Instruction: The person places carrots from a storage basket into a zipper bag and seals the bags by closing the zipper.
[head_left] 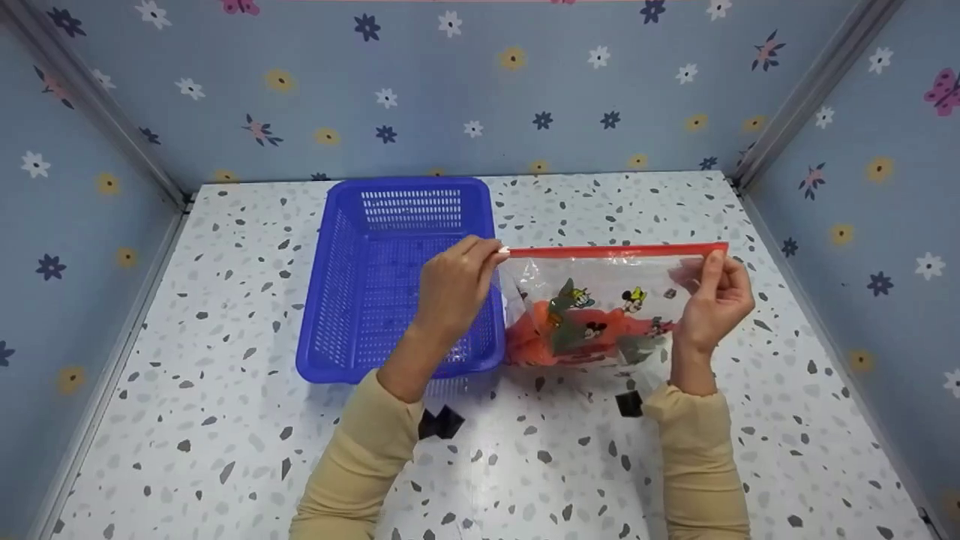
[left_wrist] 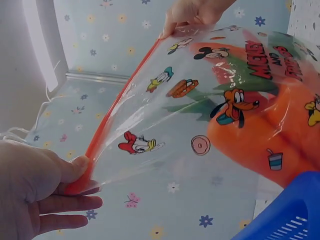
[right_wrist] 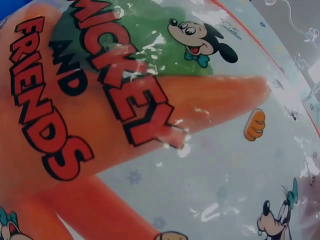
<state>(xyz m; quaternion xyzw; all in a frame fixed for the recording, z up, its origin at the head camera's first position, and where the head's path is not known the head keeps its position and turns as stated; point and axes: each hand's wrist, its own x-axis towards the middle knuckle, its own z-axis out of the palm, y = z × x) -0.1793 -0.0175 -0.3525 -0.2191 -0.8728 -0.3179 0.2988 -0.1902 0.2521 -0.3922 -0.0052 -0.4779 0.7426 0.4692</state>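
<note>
A clear zip bag with cartoon prints and a red zip strip is stretched between both hands. My left hand pinches the strip's left end, at a small white slider. At the other end my right hand grips the top corner between thumb and fingers. Through the plastic show orange tapered, carrot-like things and green parts, gathered in the bag's lower part. The left wrist view has the left hand's thumb pressed on the strip. The right wrist view is filled by the bag, with the right hand outside it.
A blue plastic basket with slotted walls stands left of the bag, partly behind the left forearm. Small black pieces lie in front of the basket, and another black piece lies by the right sleeve. Flower-patterned walls enclose the speckled table.
</note>
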